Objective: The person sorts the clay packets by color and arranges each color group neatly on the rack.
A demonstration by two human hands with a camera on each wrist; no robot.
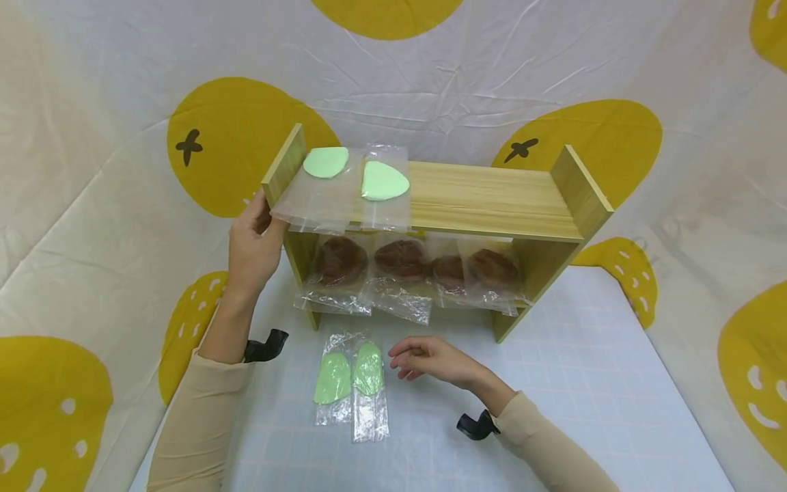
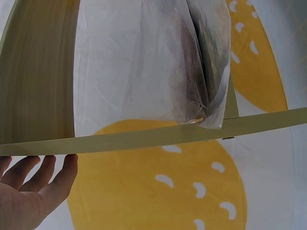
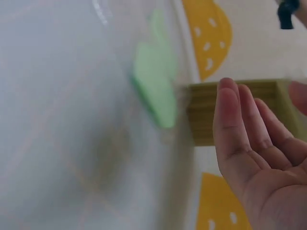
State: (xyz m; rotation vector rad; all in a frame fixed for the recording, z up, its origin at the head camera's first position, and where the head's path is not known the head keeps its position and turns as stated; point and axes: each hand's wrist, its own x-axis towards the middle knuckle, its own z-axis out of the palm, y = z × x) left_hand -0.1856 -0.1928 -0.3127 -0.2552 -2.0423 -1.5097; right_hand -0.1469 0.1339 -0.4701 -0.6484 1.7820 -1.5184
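My left hand (image 1: 255,249) grips the left side panel of a wooden shelf (image 1: 492,201) near its top front corner. In the left wrist view its fingers (image 2: 60,179) press against the panel's outer face; the thumb is outside that view. On the top board lie two clear bags with pale green flat pieces, one at the left (image 1: 326,162) and one beside it (image 1: 384,181). My right hand (image 1: 439,360) hovers over the table with loosely bent fingers and nothing in them. Just left of it lie two more bagged green pieces, a wider one (image 1: 333,378) and a narrower one (image 1: 368,369).
On the lower board sit several clear bags with dark brown round pieces (image 1: 340,262), their ends hanging over the front edge. A pale checked table (image 1: 572,383) carries the shelf. White cloth with yellow shapes (image 1: 443,75) hangs behind and around it.
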